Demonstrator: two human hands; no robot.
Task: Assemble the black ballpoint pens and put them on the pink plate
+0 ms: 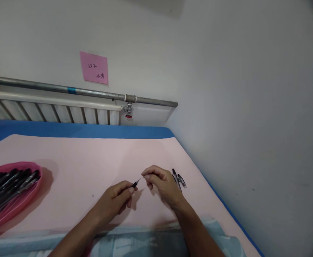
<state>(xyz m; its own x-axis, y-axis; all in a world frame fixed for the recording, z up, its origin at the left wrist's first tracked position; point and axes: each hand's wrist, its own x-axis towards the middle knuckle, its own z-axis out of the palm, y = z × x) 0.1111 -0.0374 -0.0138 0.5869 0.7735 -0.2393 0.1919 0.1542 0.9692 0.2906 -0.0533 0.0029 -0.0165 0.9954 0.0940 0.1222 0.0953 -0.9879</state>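
Note:
My left hand [117, 200] is closed round a black pen part [135, 184] whose thin tip points up and right. My right hand [160, 184] is just beside it, fingers pinched together at that tip; what they pinch is too small to make out. Both hands hover over a pink sheet [92, 160] on the table. A black pen piece with a clip [178, 178] lies on the sheet just right of my right hand.
A pink tray [25, 201] with several black pens sits at the left edge. The blue table edge [78, 129] meets a radiator [51, 109] and pipe along the wall. A pink note [94, 67] is stuck on the wall. Light cloth lies at the near edge.

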